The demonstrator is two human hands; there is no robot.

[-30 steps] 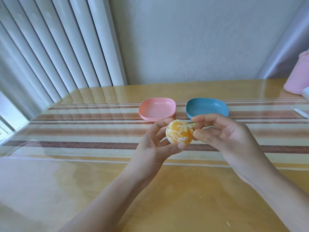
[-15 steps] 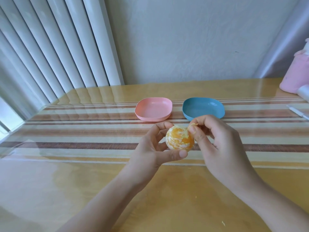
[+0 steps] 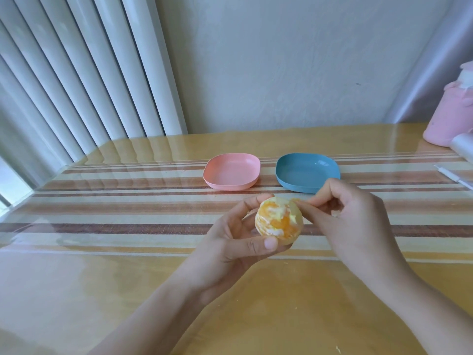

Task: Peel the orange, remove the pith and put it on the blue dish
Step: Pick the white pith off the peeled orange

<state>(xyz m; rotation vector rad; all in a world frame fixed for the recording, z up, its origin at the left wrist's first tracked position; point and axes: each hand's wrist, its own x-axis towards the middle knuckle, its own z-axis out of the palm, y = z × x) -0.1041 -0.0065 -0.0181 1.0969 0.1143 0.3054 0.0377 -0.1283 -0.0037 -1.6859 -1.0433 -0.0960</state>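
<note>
Roughly round, the orange (image 3: 279, 221) shows no clear long axis; its peeled face is toward the camera. It is held above the table (image 3: 102, 278), near the 2 dishes, blue dish (image 3: 307, 160) closest. Bare tabletop lies on either side. The left hand (image 3: 230, 242) grips it, thumb underneath; the right hand (image 3: 350, 219) pinches pith (image 3: 277, 211) at its upper right edge.

left dish (image 3: 231, 172) | right dish (image 3: 305, 171) beside it | orange (image 3: 279, 222) before both
</note>
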